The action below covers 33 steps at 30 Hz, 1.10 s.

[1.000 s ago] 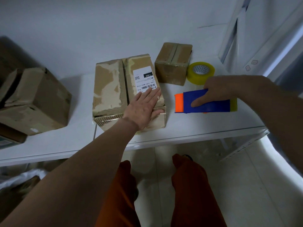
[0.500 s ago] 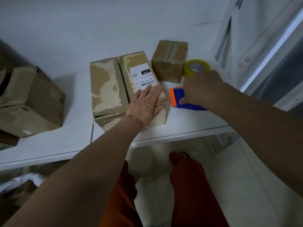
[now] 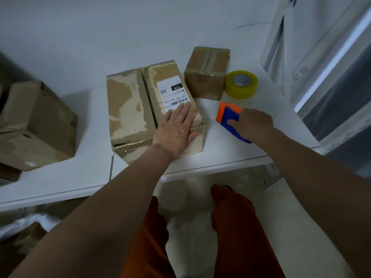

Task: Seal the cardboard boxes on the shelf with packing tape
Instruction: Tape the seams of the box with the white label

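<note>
Left hand (image 3: 176,131) flat on labelled box (image 3: 148,109); right hand (image 3: 254,123) grips tape dispenser (image 3: 230,119) beside it—rigid, probably light.

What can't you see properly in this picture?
- Head view: most of the blue and orange tape dispenser is covered by the right hand gripping it.
- Small print on the white label is too tiny to read.
- The box flap under the left hand is hidden.
- The left box is cut off by the frame edge.
</note>
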Each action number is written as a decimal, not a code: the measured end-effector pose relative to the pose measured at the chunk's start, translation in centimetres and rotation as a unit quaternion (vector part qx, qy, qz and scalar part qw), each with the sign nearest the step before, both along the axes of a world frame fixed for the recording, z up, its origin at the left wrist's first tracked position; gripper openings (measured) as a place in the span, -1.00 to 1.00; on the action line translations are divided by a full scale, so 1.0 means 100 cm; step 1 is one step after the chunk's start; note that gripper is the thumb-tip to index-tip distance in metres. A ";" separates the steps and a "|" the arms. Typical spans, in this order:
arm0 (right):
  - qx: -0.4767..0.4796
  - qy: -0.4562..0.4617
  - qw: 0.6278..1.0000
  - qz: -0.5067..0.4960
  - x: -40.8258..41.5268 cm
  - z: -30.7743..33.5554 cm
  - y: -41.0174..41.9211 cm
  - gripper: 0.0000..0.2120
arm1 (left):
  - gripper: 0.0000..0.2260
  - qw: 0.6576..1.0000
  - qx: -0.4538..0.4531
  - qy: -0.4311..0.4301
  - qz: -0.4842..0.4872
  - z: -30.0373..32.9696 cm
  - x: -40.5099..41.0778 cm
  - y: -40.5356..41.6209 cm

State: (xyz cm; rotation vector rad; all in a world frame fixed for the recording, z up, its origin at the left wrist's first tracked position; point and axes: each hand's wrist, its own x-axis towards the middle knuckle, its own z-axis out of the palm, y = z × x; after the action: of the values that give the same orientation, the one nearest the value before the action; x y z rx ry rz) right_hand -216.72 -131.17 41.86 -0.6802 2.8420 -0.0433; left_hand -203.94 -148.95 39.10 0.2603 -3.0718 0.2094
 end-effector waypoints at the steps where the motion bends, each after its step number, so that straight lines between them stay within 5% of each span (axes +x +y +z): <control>1: -0.015 -0.010 1.000 -0.009 0.000 -0.011 -0.001 -0.56 | -0.37 1.000 0.001 0.000 0.001 0.000 0.000 0.000; 9: -0.044 -0.031 0.995 -0.082 0.013 -0.087 -0.015 -0.75 | -0.29 1.000 -0.015 0.011 0.019 -0.003 -0.002 0.002; 14: -0.177 0.005 0.980 -0.085 0.008 -0.070 -0.020 -0.71 | -0.27 0.999 -0.026 0.016 0.018 -0.003 -0.002 0.002; 18: -0.531 0.063 0.833 -0.142 0.061 -0.054 -0.031 -0.70 | -0.24 0.999 -0.023 0.018 0.016 -0.003 -0.003 0.001; 23: -0.686 -0.024 0.715 -0.131 0.135 -0.068 -0.064 -0.63 | -0.21 1.000 -0.021 0.016 0.010 -0.005 -0.002 0.001; 33: -0.552 -0.057 0.825 -0.105 0.085 -0.044 -0.092 -0.66 | -0.40 0.999 -0.045 0.016 0.008 -0.005 -0.002 0.003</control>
State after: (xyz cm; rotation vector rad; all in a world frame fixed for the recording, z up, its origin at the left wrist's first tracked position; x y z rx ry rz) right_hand -208.19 -140.41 37.47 -0.4624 2.5127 -1.7740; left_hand -204.11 -148.61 38.56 0.2814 -3.0192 0.3401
